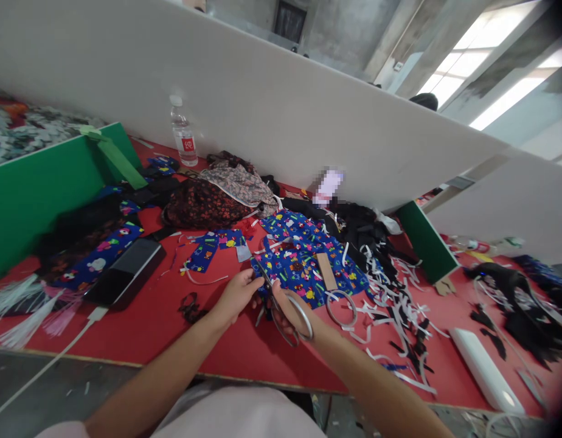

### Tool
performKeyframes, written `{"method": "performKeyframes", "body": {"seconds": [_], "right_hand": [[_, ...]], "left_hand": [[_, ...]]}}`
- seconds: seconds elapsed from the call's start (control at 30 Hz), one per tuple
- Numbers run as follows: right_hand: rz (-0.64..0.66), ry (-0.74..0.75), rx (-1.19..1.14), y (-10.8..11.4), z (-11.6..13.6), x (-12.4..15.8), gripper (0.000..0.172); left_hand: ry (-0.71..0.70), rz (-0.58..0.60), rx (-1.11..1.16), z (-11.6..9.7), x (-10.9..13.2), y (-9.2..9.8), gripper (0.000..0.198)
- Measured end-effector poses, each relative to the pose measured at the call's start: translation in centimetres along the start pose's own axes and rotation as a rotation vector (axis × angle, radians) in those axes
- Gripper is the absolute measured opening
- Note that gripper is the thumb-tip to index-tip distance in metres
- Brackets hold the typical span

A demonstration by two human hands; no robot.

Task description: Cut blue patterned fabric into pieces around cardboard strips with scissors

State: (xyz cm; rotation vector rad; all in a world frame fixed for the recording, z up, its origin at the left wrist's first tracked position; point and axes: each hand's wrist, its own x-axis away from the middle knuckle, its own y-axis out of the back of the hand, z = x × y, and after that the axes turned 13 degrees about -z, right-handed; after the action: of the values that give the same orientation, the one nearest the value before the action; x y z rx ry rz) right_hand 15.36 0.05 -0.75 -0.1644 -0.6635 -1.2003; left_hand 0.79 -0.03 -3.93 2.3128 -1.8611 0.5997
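Observation:
My right hand [294,313] is closed through the handle of large metal scissors [281,298], whose blades point up and left toward the blue patterned fabric [303,255]. Just left of the blades, my left hand [238,292] pinches the fabric's edge. The fabric lies spread on the red table [171,316], with a small brown card [326,271] resting on it. A second metal ring [341,307], perhaps the other scissor handle, lies beside my right hand.
A dark phone on a block [126,271] with a white cable lies at left. Behind it stand a green divider [39,188] and a water bottle [183,134]. Heaped fabrics [217,194] lie at the back, white and black strip offcuts [399,298] at right, a white bar [484,368] near the front edge.

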Motion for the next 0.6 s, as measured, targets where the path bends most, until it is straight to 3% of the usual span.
{"method": "performKeyframes", "body": {"seconds": [0.6], "right_hand": [[0.023,0.047,0.030,0.37,0.05,-0.50,0.064]], "left_hand": [[0.024,0.044,-0.051,-0.01,0.39,0.00,0.021]]}}
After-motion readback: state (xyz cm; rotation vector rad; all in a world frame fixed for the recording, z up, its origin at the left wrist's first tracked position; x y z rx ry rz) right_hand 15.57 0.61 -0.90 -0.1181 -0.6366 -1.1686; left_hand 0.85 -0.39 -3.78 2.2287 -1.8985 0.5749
